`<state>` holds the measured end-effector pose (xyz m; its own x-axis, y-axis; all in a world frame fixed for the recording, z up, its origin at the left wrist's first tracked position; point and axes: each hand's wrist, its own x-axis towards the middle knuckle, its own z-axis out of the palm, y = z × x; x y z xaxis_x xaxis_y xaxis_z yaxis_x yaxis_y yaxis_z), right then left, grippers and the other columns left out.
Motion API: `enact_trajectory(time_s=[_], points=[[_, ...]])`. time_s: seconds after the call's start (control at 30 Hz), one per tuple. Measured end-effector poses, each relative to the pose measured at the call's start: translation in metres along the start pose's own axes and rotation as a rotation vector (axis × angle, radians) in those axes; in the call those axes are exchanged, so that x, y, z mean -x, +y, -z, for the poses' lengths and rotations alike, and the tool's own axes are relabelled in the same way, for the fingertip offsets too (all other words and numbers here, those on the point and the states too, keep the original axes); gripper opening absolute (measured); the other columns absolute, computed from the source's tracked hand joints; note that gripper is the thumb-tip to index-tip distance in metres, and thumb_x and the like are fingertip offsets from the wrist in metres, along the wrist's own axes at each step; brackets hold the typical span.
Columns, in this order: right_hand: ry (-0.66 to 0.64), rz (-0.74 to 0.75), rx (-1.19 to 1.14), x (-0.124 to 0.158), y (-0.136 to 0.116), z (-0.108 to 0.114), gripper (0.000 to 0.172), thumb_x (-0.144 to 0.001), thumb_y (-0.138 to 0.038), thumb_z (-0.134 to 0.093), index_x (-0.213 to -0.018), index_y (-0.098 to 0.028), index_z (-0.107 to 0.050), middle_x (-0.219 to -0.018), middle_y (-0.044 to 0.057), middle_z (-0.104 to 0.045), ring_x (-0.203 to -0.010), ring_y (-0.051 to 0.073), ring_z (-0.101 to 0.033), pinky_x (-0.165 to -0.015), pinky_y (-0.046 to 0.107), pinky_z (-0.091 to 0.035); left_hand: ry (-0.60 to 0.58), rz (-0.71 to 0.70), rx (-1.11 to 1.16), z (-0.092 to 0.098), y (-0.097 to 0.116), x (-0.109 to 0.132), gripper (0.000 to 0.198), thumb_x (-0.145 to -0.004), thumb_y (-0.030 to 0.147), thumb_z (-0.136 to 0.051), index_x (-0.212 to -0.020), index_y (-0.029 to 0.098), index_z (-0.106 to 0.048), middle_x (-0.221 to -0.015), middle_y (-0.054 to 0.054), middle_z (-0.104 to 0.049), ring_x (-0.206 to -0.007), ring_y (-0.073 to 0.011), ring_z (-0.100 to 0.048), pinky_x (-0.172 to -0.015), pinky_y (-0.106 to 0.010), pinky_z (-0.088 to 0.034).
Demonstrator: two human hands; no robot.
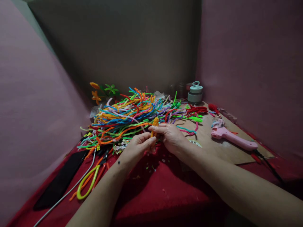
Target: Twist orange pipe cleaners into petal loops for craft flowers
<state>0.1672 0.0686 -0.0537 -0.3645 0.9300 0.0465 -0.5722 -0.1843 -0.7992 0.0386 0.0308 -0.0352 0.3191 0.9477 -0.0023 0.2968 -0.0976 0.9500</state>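
Between my two hands is a short piece of yellow-orange pipe cleaner [155,122], standing roughly upright and looking folded or bunched. My left hand [141,143] is closed, its thumb and fingers pinching the lower part. Higher up, my right hand [169,134] pinches the same piece from the other side with thumb and forefinger. Their fingers nearly meet, and the bottom end is partly hidden. Just behind the hands lies a big heap of pipe cleaners [123,118] in many colours.
Pliers with yellow handles [88,183] lie at left by a black flat strip [61,179] and a white cable [71,186]. At right a pink glue gun [234,138] rests on a brown board [203,126]. A lidded jar [195,93] and pipe-cleaner flowers [96,97] stand behind.
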Motion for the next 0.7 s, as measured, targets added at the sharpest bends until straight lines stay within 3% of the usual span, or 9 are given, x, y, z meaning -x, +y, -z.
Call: enact_trajectory(time_s=[0.2,0.43,0.57,0.7], points=[[0.033,0.053,-0.013,-0.003,0.006,0.003,0.019,-0.053,-0.018,-0.074,-0.068,-0.013,-0.063,-0.063,-0.002,-0.06,-0.055,0.009,-0.052,-0.056,0.023,-0.038,0.113,-0.01,-0.068,-0.003,-0.001,-0.002,0.031,-0.083,0.038,-0.048,-0.063,0.015,-0.051,-0.054,0.004,-0.048,-0.048,-0.0071,-0.039,-0.05,-0.02,-0.031],[0.034,0.033,-0.01,-0.003,0.001,0.003,0.019,-0.06,-0.023,-0.071,-0.064,-0.014,-0.054,-0.055,-0.005,-0.049,-0.049,0.006,-0.042,-0.05,0.022,-0.031,0.053,0.076,-0.032,-0.002,0.001,0.001,0.031,-0.084,0.039,-0.046,-0.063,0.015,-0.048,-0.047,0.003,-0.052,-0.041,-0.0066,-0.04,-0.045,-0.018,-0.03],[0.072,0.024,0.018,-0.004,-0.001,0.005,0.02,-0.058,-0.024,-0.072,-0.063,-0.013,-0.055,-0.055,-0.004,-0.05,-0.048,0.006,-0.041,-0.048,0.021,-0.029,0.089,0.076,0.09,0.001,0.002,0.005,0.022,-0.086,0.035,-0.042,-0.092,0.016,-0.052,-0.054,0.002,-0.058,-0.045,-0.0095,-0.049,-0.047,-0.02,-0.037],[0.137,-0.023,-0.029,-0.005,-0.003,0.005,0.021,-0.056,-0.023,-0.073,-0.065,-0.013,-0.056,-0.057,-0.004,-0.051,-0.048,0.006,-0.042,-0.047,0.02,-0.03,0.084,-0.029,0.094,0.002,0.004,0.01,0.027,-0.084,0.022,-0.044,-0.111,0.018,-0.047,-0.072,0.0,-0.063,-0.061,-0.0115,-0.059,-0.061,-0.024,-0.047]])
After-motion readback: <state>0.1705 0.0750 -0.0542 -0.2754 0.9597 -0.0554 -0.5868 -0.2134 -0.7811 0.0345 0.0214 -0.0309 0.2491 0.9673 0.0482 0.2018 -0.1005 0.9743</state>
